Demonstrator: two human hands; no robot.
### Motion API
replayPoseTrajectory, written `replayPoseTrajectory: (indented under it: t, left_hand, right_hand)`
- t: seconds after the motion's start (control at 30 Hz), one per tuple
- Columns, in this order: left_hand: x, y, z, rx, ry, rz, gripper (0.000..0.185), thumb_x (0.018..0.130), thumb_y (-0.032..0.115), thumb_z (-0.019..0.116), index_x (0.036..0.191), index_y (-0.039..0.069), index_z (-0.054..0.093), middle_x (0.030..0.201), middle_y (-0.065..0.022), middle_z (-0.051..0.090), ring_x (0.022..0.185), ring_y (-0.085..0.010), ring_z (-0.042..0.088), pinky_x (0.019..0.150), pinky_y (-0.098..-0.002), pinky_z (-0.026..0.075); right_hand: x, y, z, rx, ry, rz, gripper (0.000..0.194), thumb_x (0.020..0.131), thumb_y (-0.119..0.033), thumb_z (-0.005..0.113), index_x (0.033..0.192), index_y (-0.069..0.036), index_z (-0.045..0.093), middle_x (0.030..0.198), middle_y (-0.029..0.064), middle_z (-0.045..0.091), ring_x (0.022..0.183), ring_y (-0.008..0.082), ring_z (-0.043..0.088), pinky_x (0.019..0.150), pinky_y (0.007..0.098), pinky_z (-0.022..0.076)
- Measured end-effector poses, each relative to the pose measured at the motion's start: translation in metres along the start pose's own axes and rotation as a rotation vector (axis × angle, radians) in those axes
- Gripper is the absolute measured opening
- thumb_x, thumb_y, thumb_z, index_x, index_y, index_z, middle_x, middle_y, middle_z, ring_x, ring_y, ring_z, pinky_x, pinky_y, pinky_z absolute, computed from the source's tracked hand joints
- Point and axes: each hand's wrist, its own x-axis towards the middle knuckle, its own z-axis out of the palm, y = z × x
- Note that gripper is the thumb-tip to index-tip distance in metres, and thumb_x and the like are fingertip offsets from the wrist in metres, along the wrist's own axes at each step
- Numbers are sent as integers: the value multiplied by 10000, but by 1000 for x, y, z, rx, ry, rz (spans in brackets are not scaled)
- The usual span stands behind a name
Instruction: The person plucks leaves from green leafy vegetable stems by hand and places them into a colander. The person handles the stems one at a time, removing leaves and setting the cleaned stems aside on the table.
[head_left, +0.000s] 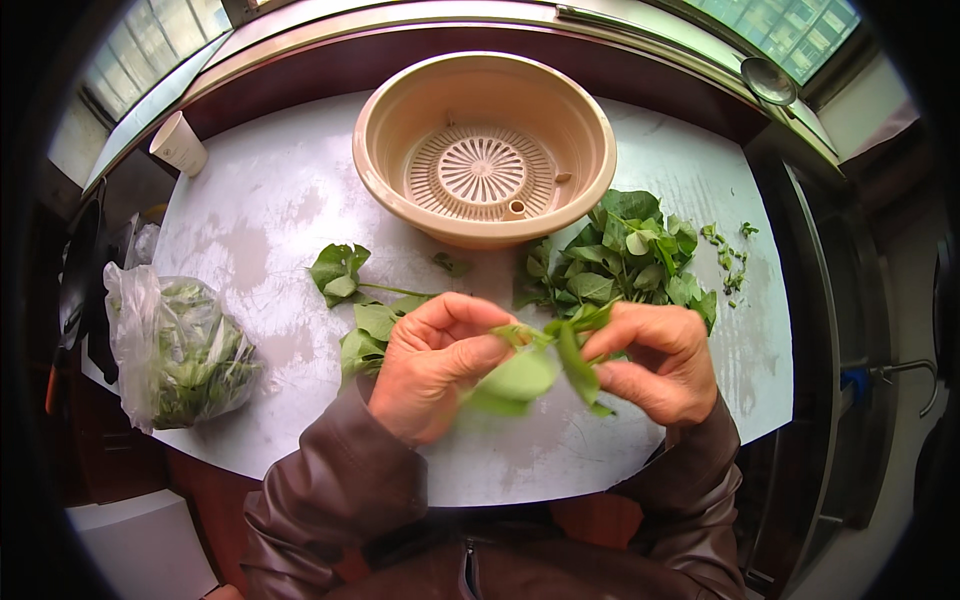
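Between thumb and fingers, my left hand (442, 367) pinches one end of a leafy green sprig (519, 375). My right hand (660, 360) grips the leaves at the sprig's other side, close to my left fingertips. The lower leaves are blurred. Beside and behind my left hand lie loose leafy stems (367, 322), partly covered by it. Just beyond my right hand is a heap of green leaves (622, 259), touching or close to the tan plastic basin (484, 232). A slotted strainer insert (482, 169) sits inside the basin.
A clear plastic bag (187, 352) of greens stands at the table's left edge. A paper cup (180, 146) tilts at the back left. Short stem pieces (727, 259) are scattered on the right of the table (255, 247). A metal ladle (769, 81) rests on the windowsill.
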Motion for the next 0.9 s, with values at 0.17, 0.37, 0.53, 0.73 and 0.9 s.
replayPoseTrajectory:
  t: [0.17, 0.37, 0.53, 0.73, 0.9]
  left_hand:
    - [-3, 9, 4, 310, 127, 178, 214, 911, 41, 638, 1116, -9, 604, 948, -97, 673, 771, -158, 665, 650, -279, 547]
    - [1, 6, 1, 835, 216, 474, 144, 871, -34, 647, 1013, -12, 632, 900, -60, 659, 741, -109, 628, 663, -245, 516]
    - [7, 7, -1, 1140, 178, 634, 125, 828, -60, 658, 944, -18, 635, 881, -87, 646, 714, -146, 624, 665, -266, 507]
    - [7, 13, -1, 1382, 125, 656, 159, 779, -39, 677, 929, -18, 629, 896, -148, 636, 755, -281, 635, 694, -331, 512]
    - [7, 16, -3, 1482, 106, 642, 172, 761, -4, 692, 919, -5, 626, 908, -153, 637, 813, -333, 623, 729, -375, 500]
  right_hand:
    - [-7, -2, -11, 41, 480, -47, 114, 795, 47, 615, 904, 68, 644, 846, 81, 605, 742, 108, 551, 663, 240, 433]
    - [-1, 10, -28, -634, 573, -48, 74, 800, 5, 665, 874, -4, 671, 867, 59, 640, 763, 125, 587, 648, 249, 449]
    - [-4, 19, -54, -446, 873, -30, 138, 932, -121, 609, 947, -2, 678, 798, 19, 637, 714, 75, 571, 642, 213, 445]
    - [-6, 61, -103, -513, 1284, 100, 177, 886, -152, 657, 934, 5, 724, 723, 42, 663, 601, 86, 584, 537, 240, 465]
    - [-17, 94, -130, -716, 1425, 163, 126, 793, -105, 670, 886, -29, 711, 711, 55, 673, 642, 150, 630, 638, 294, 509]
